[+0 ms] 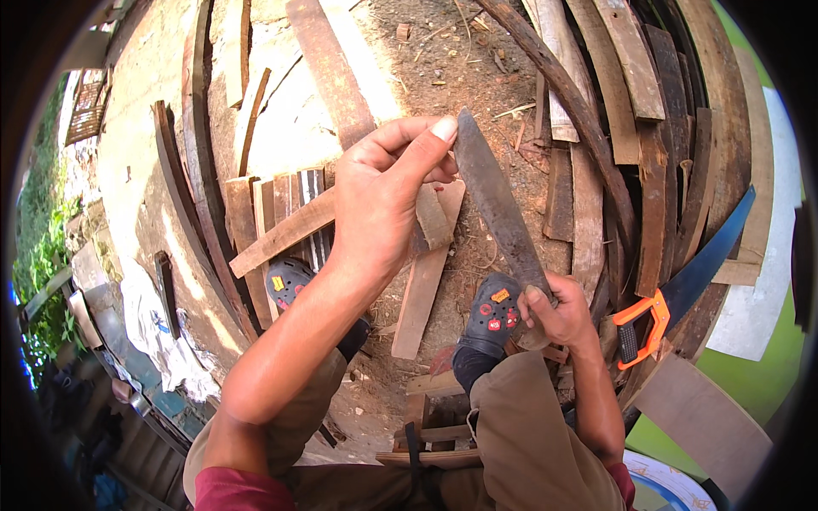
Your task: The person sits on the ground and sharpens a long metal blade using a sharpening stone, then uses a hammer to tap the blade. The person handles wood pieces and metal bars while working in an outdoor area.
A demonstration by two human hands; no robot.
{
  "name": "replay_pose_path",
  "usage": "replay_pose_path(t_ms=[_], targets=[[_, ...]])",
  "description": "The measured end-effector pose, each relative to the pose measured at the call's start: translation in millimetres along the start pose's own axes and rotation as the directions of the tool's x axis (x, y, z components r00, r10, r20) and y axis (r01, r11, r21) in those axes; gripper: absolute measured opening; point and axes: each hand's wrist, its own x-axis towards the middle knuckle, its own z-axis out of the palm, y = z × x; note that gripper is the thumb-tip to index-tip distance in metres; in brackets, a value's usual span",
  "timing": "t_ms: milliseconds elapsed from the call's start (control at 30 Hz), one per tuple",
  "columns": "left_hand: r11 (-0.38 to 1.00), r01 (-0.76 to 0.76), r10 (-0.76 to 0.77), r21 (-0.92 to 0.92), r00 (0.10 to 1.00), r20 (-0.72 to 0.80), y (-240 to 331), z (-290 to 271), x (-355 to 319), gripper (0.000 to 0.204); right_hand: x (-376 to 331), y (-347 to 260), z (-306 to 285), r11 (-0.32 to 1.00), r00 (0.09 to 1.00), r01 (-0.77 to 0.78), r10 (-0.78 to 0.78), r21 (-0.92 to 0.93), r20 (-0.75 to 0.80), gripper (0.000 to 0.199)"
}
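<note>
A dark, worn machete [503,204] stands slanted in front of me, its pointed tip up and its lower end toward my right knee. My right hand [558,311] is closed around that lower end, so the handle is mostly hidden. At the tip, my left hand [383,187] is closed, thumb and curled fingers pinching the blade's left edge. Behind the left hand lie a narrow wooden strip [285,232] and a short wood block [434,220]. A flat board [419,307] lies on the ground between my feet, which are in dark clogs [492,315].
An orange-handled handsaw [645,328] leans at the right, against stacked planks [652,196]. Long boards [200,153] lie at the left, near a white cloth [158,324]. A small wooden stool or frame [434,458] sits beneath me. Wood scraps litter the dirt floor [443,68].
</note>
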Motion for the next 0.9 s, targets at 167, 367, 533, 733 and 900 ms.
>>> replay_pose_path(t_ms=[167,367,533,733,900], targets=[[0.981,-0.089,0.101,0.175,0.993,-0.062,2.2,1.8,0.0,0.023,-2.0,1.0,-7.1,0.983,0.999,0.008,-0.014,-0.184,-0.03,0.037],[0.991,-0.037,0.043,0.128,0.998,-0.048,4.3,-3.0,5.4,0.03,-3.4,-0.3,-12.4,0.984,0.999,-0.018,0.011,-0.178,-0.037,0.033],[0.992,0.069,-0.068,0.102,0.998,-0.008,7.1,-7.6,8.1,0.031,-4.3,-1.7,-7.1,0.996,0.999,-0.032,0.032,-0.088,-0.007,0.038],[0.986,0.167,-0.167,-0.015,0.985,-0.05,6.2,-4.5,8.4,0.031,-2.6,-2.8,-5.3,0.998,0.999,-0.051,0.051,-0.042,-0.008,0.041],[0.985,0.174,-0.174,0.003,0.984,-0.034,5.2,-4.8,10.9,0.032,-2.4,-2.2,-8.0,0.994,0.994,-0.11,0.11,-0.004,-0.001,0.033]])
